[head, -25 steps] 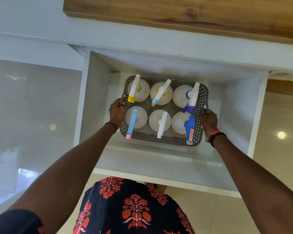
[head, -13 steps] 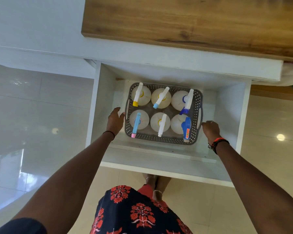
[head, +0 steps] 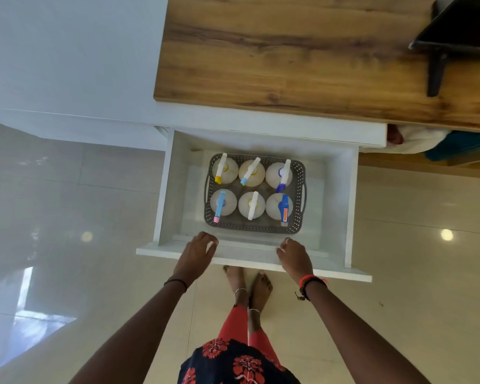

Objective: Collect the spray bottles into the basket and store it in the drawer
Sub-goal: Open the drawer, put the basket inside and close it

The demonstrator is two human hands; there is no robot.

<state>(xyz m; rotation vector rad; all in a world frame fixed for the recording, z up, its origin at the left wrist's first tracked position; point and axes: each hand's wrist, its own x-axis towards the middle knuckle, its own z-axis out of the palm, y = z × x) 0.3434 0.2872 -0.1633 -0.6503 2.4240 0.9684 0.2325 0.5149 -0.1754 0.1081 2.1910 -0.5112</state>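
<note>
A grey perforated basket point(head: 298, 217) sits on the floor of the open white drawer point(head: 175, 195). Inside it stand several white spray bottles point(head: 251, 205) in two rows, with nozzles tipped yellow, light blue, dark blue and pink. My left hand point(head: 196, 254) hovers over the drawer's front panel point(head: 244, 257), fingers spread, holding nothing. My right hand point(head: 294, 257) is over the same front panel further right, fingers loosely apart and empty. Both hands are clear of the basket.
A wooden countertop point(head: 288, 56) lies above the drawer, with a black stand point(head: 438, 51) at its right. Glossy pale floor tiles surround the cabinet. My bare feet point(head: 247, 284) stand just under the drawer front. Teal and white items point(head: 455, 142) show at the right.
Both hands let go of the basket handles and drew back to the drawer's front panel. The basket stays in the drawer. The camera has risen and pulled away.
</note>
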